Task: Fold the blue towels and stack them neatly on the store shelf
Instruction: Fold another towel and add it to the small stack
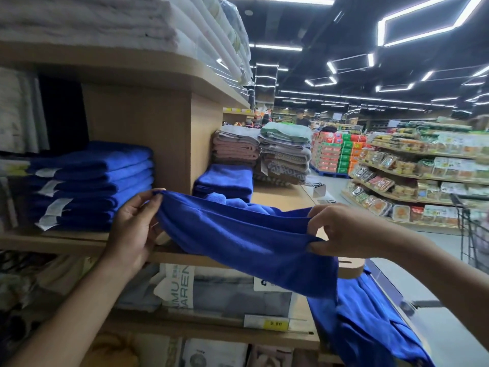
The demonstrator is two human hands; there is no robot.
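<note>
A blue towel (246, 239) hangs stretched between my two hands in front of the wooden shelf (79, 243). My left hand (135, 226) pinches its upper left corner. My right hand (344, 229) pinches its right edge between thumb and fingers. A stack of folded blue towels (98, 181) with white tags sits on the shelf to the left. A smaller folded blue pile (225, 181) lies behind the divider, with loose blue towels (238, 202) in front of it. More blue cloth (370, 321) hangs at the lower right.
A wooden divider (164, 139) separates the two shelf bays. Brown, grey and green towel stacks (283, 154) stand further back. White linens (105, 19) fill the top shelf. Packaged goods (211, 290) sit below. A shopping cart (473, 229) stands at the right; a person (301, 118) is far down the aisle.
</note>
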